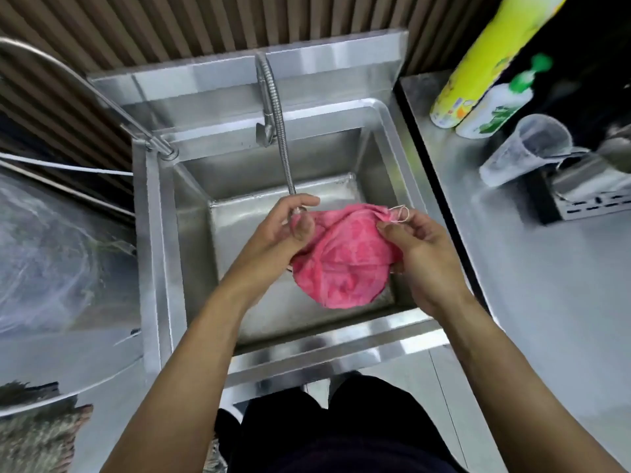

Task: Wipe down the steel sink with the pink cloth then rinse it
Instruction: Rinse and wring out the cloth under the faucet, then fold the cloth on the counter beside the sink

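Note:
The pink cloth (345, 261) hangs spread out over the basin of the steel sink (191, 254), held between both hands. My left hand (276, 233) grips the cloth's left edge, with its fingers also around the tip of the flexible steel faucet hose (278, 131). At the cloth's upper right corner my right hand (420, 254) pinches the fabric beside a small pale loop. I cannot tell whether water is running from the hose.
To the right lies a steel counter (532, 302) carrying a yellow bottle (478, 59), a white and green soap bottle (498, 100), a clear plastic cup (526, 148) and a metal holder (587, 186). On the left sits a clear plastic sheet (51, 254). A second tap pipe (102, 97) arcs at the upper left.

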`<action>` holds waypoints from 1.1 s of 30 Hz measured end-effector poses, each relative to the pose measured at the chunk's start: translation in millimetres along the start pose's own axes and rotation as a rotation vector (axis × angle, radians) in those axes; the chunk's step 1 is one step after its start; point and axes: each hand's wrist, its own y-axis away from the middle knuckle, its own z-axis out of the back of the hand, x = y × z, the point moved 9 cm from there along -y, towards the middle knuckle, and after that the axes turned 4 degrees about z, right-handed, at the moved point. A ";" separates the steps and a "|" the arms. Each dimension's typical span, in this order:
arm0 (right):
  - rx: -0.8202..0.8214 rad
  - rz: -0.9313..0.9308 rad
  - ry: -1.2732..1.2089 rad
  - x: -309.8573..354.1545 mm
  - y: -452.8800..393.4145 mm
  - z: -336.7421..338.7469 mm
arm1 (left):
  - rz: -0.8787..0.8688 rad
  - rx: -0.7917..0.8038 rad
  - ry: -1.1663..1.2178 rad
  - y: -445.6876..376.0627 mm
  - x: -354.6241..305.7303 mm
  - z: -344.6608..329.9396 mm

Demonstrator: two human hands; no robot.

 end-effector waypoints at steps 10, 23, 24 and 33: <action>-0.468 0.195 0.137 24.4 143.0 110.7 | -0.149 0.093 -0.292 27.1 6.8 -119.9; -0.693 0.247 0.069 8.0 288.3 280.4 | 0.017 0.573 -0.306 49.1 22.1 -334.4; -0.671 0.192 0.059 -1.7 280.1 293.8 | 0.083 0.550 -0.327 43.5 33.6 -342.0; -0.376 -0.059 0.619 -43.4 159.3 400.5 | 0.183 0.209 -0.709 -69.3 92.2 -372.7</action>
